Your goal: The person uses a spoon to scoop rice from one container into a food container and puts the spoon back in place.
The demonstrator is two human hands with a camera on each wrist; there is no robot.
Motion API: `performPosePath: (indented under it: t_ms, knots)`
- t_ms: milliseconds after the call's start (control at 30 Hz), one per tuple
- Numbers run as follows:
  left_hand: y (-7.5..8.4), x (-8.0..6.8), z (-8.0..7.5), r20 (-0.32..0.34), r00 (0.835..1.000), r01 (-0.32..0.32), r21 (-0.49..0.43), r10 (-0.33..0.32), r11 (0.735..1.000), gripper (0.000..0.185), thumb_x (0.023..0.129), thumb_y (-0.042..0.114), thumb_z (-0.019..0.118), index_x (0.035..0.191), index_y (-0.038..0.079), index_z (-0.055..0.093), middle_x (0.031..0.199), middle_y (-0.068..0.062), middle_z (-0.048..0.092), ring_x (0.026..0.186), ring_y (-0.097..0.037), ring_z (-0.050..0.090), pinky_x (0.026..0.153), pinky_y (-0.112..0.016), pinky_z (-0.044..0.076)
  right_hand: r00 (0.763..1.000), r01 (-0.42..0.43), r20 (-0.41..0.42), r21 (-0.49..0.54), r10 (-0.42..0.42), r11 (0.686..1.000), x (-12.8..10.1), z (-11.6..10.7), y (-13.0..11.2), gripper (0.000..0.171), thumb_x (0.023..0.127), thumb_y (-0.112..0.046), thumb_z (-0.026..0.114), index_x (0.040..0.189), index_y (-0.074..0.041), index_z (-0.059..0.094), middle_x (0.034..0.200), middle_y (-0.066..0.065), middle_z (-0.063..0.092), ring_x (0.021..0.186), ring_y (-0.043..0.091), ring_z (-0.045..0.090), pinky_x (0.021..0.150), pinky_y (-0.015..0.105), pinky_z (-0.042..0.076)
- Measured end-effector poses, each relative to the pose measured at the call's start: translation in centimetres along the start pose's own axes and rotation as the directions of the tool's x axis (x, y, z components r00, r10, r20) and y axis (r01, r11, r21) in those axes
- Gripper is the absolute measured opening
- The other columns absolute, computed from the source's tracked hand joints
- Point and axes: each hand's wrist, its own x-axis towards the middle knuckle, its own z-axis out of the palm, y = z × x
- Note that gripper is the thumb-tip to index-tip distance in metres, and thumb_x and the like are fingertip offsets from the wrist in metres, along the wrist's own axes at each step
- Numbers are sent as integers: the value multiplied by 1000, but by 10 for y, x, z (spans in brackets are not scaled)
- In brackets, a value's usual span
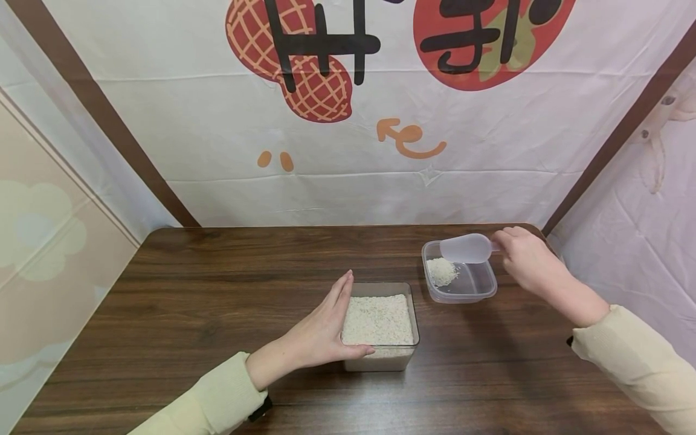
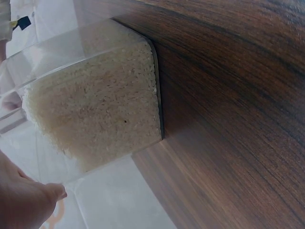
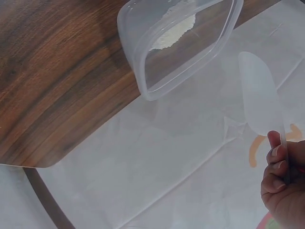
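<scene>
My left hand (image 1: pixel 321 329) rests against the left side of a clear box (image 1: pixel 380 364) of rice, fingers straight along the wall and thumb at the front rim. White rice (image 1: pixel 377 320) fills much of this box; its level shows through the wall in the left wrist view. With curled fingers, my right hand (image 1: pixel 530 260) grips a translucent plastic scoop (image 1: pixel 466 248) by its handle. The scoop's bowl hangs over the back of a smaller clear food container (image 1: pixel 472 297), tilted, with no rice visible on it. A small heap of rice (image 1: pixel 442 272) lies in that container's left part.
Both containers stand on a dark wood-grain table (image 1: pixel 217 290), the smaller one behind and right of the box. A white printed cloth (image 1: pixel 348 199) hangs just past the table's back edge.
</scene>
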Motion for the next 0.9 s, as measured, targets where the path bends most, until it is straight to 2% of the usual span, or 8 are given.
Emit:
performPosePath:
  t_ms: [167,500,900]
  knots:
    - [0,0,0,-5,1000,-3,6,3,1000,115,72,56,66,143,-5,0,151,-17,3,133,-28,24,104,-39,29,998,34,-53,1,-34,999,0,3,-1,15,72,10,48,80,3,59,74,9,56,78,29,53,68,41,43]
    - [0,0,1,-18,1000,-1,11,1,1000,115,71,56,67,144,-4,1,150,-17,4,131,-29,27,104,-38,30,994,92,-55,0,-92,996,1,-3,-13,19,67,12,47,79,1,58,72,7,54,73,26,51,63,39,43]
    - [1,0,0,-5,1000,13,0,-13,1000,115,71,56,66,144,-3,0,151,-15,3,132,-28,26,104,-39,29,992,112,-64,11,-111,994,-1,-11,-25,22,67,13,47,78,-1,59,74,5,54,75,24,51,64,39,44]
